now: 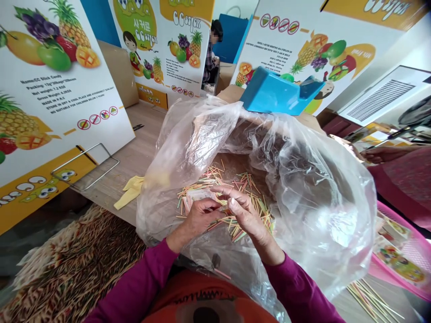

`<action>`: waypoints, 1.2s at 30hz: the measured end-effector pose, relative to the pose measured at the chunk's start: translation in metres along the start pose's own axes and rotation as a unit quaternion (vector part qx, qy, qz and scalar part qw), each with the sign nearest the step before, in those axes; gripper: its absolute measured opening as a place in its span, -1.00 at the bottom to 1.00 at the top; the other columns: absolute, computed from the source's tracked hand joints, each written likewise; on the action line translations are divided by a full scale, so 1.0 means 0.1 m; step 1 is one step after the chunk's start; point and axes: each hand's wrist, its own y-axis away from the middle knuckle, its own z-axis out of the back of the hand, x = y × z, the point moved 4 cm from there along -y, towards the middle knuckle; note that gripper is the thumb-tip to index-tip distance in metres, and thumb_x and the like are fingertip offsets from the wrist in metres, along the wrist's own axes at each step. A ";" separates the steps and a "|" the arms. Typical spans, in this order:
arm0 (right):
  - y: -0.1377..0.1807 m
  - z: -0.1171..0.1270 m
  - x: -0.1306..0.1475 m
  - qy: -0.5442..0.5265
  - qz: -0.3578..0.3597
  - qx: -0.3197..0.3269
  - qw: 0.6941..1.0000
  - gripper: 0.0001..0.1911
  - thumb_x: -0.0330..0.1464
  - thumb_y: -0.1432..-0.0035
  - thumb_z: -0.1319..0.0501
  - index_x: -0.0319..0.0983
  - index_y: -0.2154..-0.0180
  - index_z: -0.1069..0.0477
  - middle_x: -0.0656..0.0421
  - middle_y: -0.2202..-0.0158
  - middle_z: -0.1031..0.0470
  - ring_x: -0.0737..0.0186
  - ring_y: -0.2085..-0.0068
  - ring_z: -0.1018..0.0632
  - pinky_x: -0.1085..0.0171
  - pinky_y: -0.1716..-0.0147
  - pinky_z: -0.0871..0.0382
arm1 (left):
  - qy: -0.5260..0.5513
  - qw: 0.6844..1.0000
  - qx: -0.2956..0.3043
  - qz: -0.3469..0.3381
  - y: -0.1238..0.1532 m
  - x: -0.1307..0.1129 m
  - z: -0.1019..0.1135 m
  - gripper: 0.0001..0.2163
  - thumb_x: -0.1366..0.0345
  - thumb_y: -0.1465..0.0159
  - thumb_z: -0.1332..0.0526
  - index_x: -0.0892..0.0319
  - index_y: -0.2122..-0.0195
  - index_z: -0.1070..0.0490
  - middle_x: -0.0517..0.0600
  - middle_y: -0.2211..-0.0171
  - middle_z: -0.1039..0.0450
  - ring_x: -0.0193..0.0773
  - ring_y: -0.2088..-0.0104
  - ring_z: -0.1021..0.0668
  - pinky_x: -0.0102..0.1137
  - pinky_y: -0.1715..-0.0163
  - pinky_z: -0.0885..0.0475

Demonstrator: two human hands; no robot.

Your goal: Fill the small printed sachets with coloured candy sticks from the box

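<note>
Orange cloth (183, 296) lay nearest; whether the left hand (201, 216) pinched any sticks (261, 209) was unclear, the right hand (247, 216) spread loosely, as gathering apparently called for aligning.

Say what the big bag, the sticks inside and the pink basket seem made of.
Bag: thin plastic film, glossy and see-through, judging by wrinkles and glare. Sticks: thin, dull, pastel; candy or plastic, I can't tell. Basket: likely moulded plastic, semi-gloss, with a perforated wall.
</note>
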 end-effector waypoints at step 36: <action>-0.17 0.64 -0.57 0.515 -0.036 -0.020 0.856 -0.53 -0.28 -0.41 -0.20 -0.23 -0.28 -0.50 -0.17 -0.20 -0.56 -0.24 -0.23 -0.54 -0.14 -0.26 -0.41 | -0.178 0.969 -0.148 -0.085 0.38 -0.72 1.12 -0.68 -0.01 -0.32 -0.40 0.13 0.42 -0.65 0.11 0.19 -0.64 -0.10 0.13 -0.63 -0.29 0.08 -0.59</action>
